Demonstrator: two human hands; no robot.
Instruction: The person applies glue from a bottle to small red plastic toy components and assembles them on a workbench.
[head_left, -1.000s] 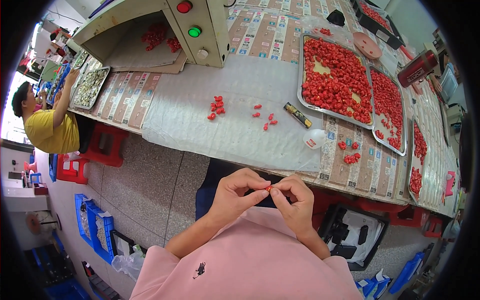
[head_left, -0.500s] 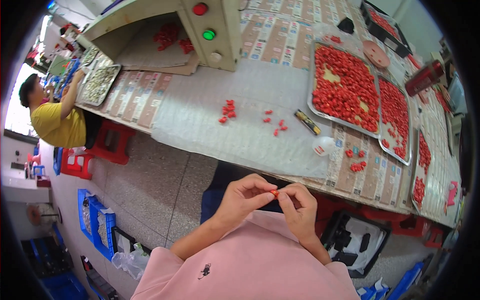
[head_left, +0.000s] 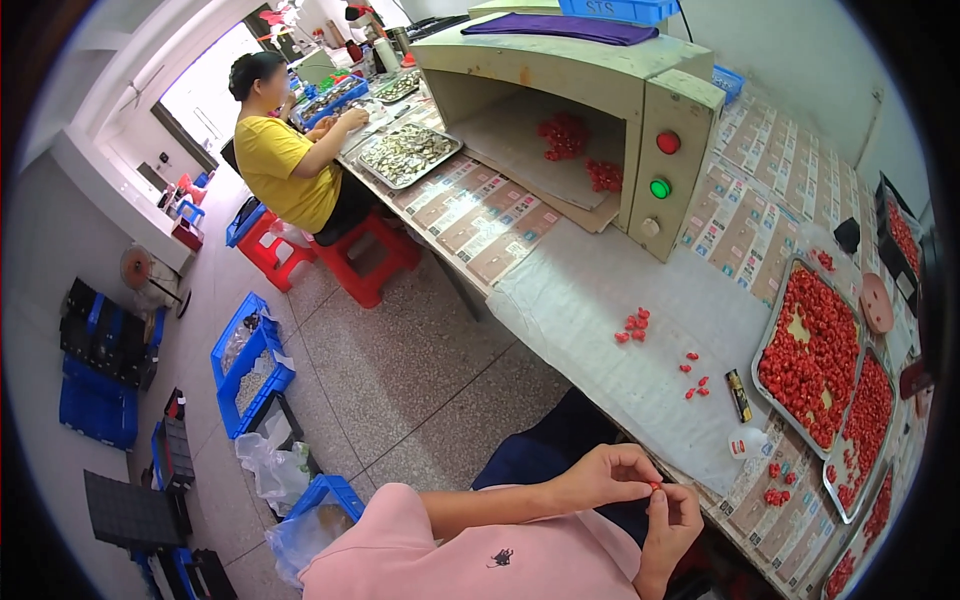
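My left hand (head_left: 603, 478) and my right hand (head_left: 672, 520) meet in front of my body, near the table edge. Thumbs and fingertips of both are pinched around one small glossy red piece (head_left: 655, 486), mostly hidden by the fingers. On the white sheet (head_left: 590, 285) beyond them lie two loose clusters of similar red pieces (head_left: 632, 325). A black and gold tube-like item (head_left: 738, 396) and a small white bottle (head_left: 748, 442) lie at the sheet's right side. More red pieces (head_left: 776, 496) rest close to the bottle.
Metal trays (head_left: 765, 380) full of red pieces stand at the right. A beige open-fronted machine (head_left: 660, 115) with red and green buttons sits on the table. At the left, a co-worker in yellow (head_left: 280, 160) sits by a tray of pale pieces (head_left: 408, 155). Blue crates (head_left: 240, 360) stand on the floor.
My view has swung to the left, so the table and my hands appear farther right. Both hands still pinch the small red piece.
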